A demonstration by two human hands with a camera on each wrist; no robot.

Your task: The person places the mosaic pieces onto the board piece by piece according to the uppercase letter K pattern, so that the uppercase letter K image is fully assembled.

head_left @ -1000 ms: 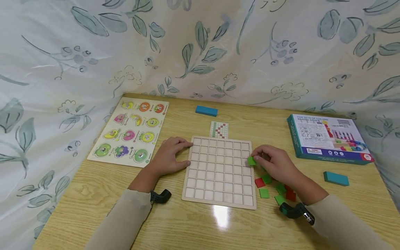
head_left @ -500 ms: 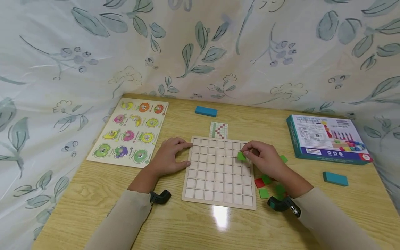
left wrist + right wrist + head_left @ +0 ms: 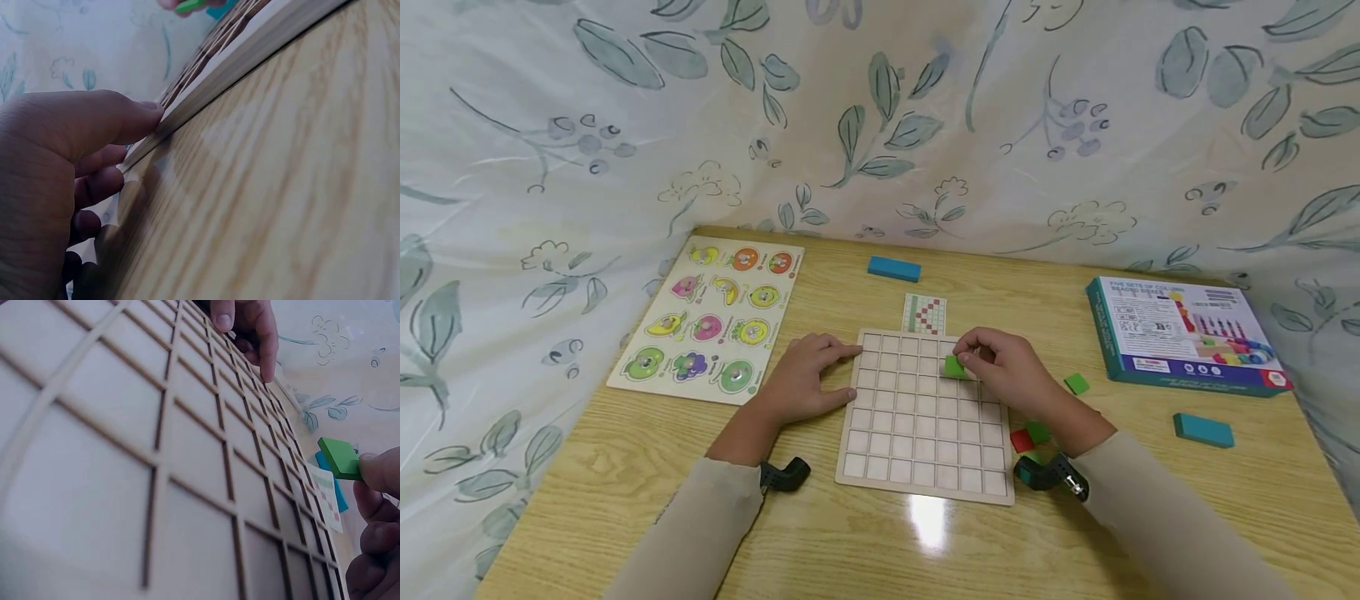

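A pale wooden grid board [image 3: 925, 412] [image 3: 156, 444] [image 3: 250, 47] with empty square cells lies in the middle of the table. My right hand [image 3: 992, 362] pinches a green square tile [image 3: 954, 366] [image 3: 340, 457] just above the board's far rows. My left hand [image 3: 808, 375] [image 3: 69, 150] rests against the board's left edge, thumb [image 3: 134, 115] pressed on its rim. Loose red and green tiles [image 3: 1028, 435] lie right of the board, partly hidden by my right forearm. One green tile [image 3: 1077, 383] lies apart, further right.
A pattern card [image 3: 925, 313] lies just beyond the board. A fruit peg puzzle [image 3: 711, 317] sits at the left, a teal game box [image 3: 1183, 333] at the right. Two teal blocks lie at the back [image 3: 894, 267] and right [image 3: 1205, 430]. A leaf-print cloth [image 3: 880, 117] walls the table.
My right hand has carried the green tile leftward from the board's right edge to above its far rows. The left hand has stayed on the board's left edge.
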